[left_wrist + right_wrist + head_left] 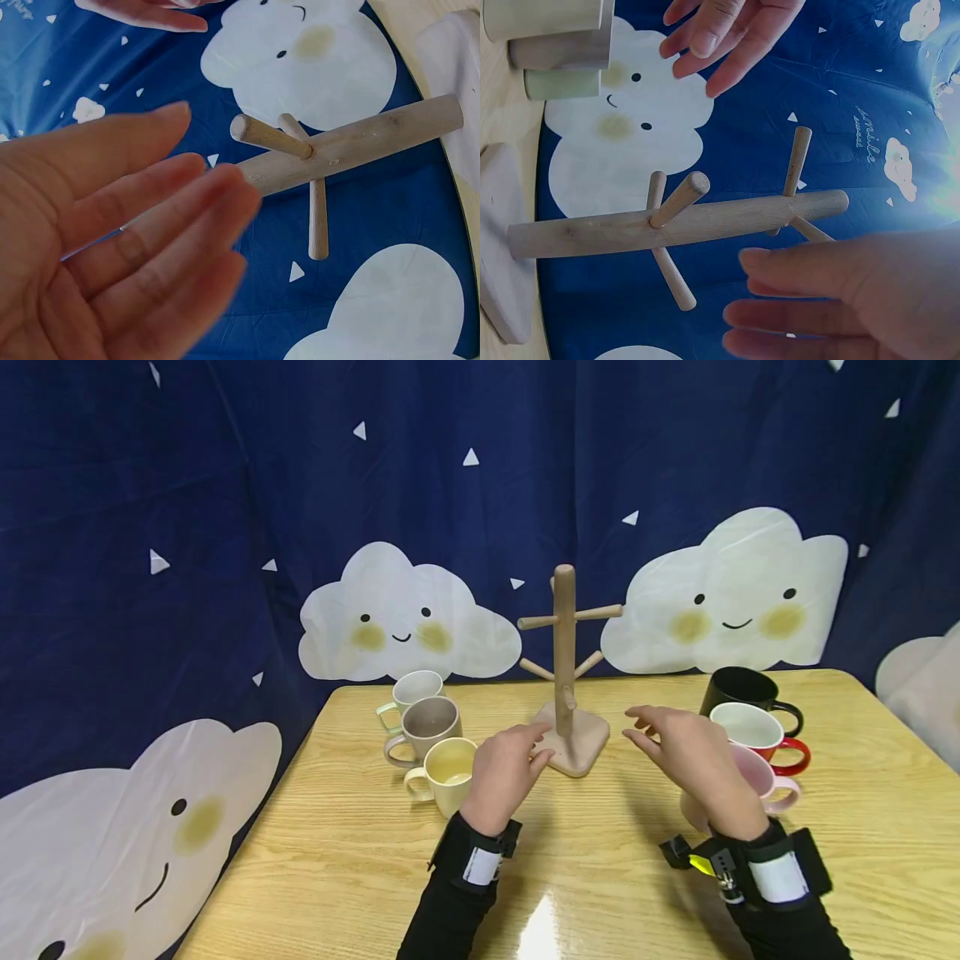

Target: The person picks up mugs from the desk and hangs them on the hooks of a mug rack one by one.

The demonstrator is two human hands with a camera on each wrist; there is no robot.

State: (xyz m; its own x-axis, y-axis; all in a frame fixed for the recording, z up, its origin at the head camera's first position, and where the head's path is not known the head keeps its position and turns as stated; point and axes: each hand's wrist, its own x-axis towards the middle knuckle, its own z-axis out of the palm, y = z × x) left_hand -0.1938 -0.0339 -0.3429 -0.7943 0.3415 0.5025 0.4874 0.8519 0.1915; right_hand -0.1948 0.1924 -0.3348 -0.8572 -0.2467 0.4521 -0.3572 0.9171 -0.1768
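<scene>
A wooden mug tree (565, 652) with several pegs stands on its square base (588, 745) near the back of the table. My left hand (506, 772) hovers to its left, fingers relaxed and holding nothing, overlapping the edge of a yellow mug (448, 789). To the right of the stand, my right hand (690, 760) is also empty, thumb and fingers apart, partly covering a pink mug (752, 768). The left wrist view shows the left hand (142, 240) with loosely bent fingers beside the mug tree's post. In the right wrist view, the right hand (840, 292) lies close to the upper pegs.
Behind the yellow mug are a grey-brown mug (431, 727) and a pale green-handled mug (417, 687). On the right stand a black mug (738, 685) and a white mug with a red handle (750, 725). A dark blue curtain (450, 502) hangs behind the table (315, 868).
</scene>
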